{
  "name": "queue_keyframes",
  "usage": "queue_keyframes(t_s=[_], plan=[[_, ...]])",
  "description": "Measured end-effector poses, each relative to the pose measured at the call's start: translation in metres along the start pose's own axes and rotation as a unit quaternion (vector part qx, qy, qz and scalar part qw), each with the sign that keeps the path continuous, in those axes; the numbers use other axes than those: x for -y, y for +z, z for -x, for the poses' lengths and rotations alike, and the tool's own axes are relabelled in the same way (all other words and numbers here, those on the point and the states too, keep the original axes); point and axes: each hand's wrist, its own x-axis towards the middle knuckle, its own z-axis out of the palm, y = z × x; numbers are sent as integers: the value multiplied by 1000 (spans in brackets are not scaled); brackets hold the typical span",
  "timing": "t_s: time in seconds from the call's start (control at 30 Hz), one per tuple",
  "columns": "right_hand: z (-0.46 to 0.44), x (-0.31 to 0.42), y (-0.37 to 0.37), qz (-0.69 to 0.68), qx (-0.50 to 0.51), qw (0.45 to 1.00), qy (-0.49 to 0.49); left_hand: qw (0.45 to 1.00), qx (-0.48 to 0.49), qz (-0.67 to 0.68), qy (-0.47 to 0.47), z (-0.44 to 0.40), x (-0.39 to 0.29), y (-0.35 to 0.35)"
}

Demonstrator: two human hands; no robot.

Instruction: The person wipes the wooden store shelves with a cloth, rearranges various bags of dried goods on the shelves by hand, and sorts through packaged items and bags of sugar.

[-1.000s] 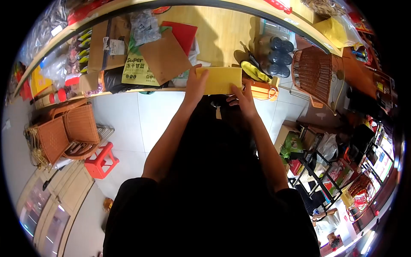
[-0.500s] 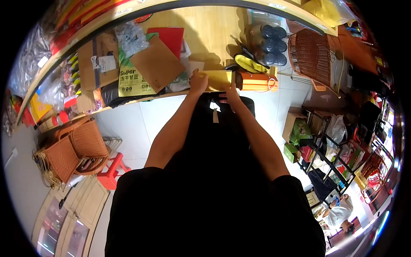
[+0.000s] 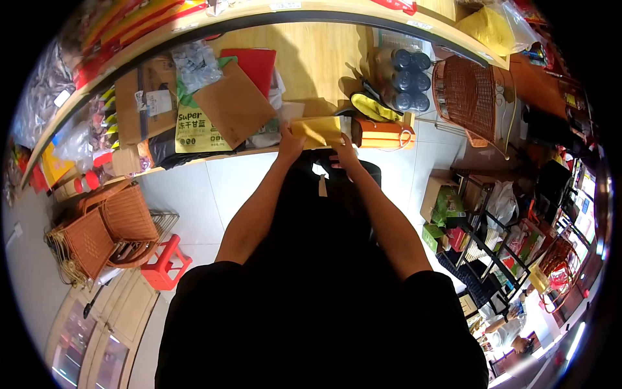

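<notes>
Between my hands, at the front edge of the wooden table, is a flat yellow piece [image 3: 316, 131] like folded paper or an envelope; its exact kind is unclear. My left hand [image 3: 293, 142] pinches its left end, fingers closed. At the opposite end my right hand [image 3: 345, 153] grips the lower right corner, some fingers spread below it. A crease runs across the yellow surface. Just right of it lies an orange box-like item [image 3: 382, 134] with a pale cord loop. Behind that rests a bright yellow and black object [image 3: 374, 107].
Brown cardboard [image 3: 234, 104], a red folder [image 3: 251, 68] and a green-yellow bag [image 3: 197, 129] crowd the table's left. Dark-capped bottles [image 3: 411, 79] stand at the right. Wicker baskets [image 3: 470, 94] and a red stool [image 3: 166, 262] are around on the floor. A person [image 3: 508, 330] is far off at lower right.
The yellow piece has come slightly toward my body and now shows a crease and a changed tilt. Both hands still hold it. The whole view has shifted a little.
</notes>
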Motion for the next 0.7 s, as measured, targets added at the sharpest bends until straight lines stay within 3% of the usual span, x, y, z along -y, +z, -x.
queue_keyframes(t_s=[0.07,0.17,0.33,0.4,0.47,0.53,0.6,0.7], plan=[[-2,-9,-2,-6,13,1000,-4,990,96,-1,-106,-6,4,-6],[-2,-12,-7,14,17,1000,-3,986,78,-113,-97,4,-12,-6],[-17,-17,-17,21,51,998,15,987,56,-148,-21,12,-47,-8],[-20,-21,-21,27,56,998,3,982,92,-140,-92,16,-62,-16],[-21,-22,-23,37,48,998,1,984,72,-154,-42,10,-31,-18],[-12,-19,-26,47,40,998,-27,977,136,-161,-23,-9,25,-23],[-2,-12,-29,44,26,998,-45,969,203,-140,-22,-13,27,-39],[-4,-15,-37,13,30,995,-91,958,249,-137,-37,23,-96,-70]])
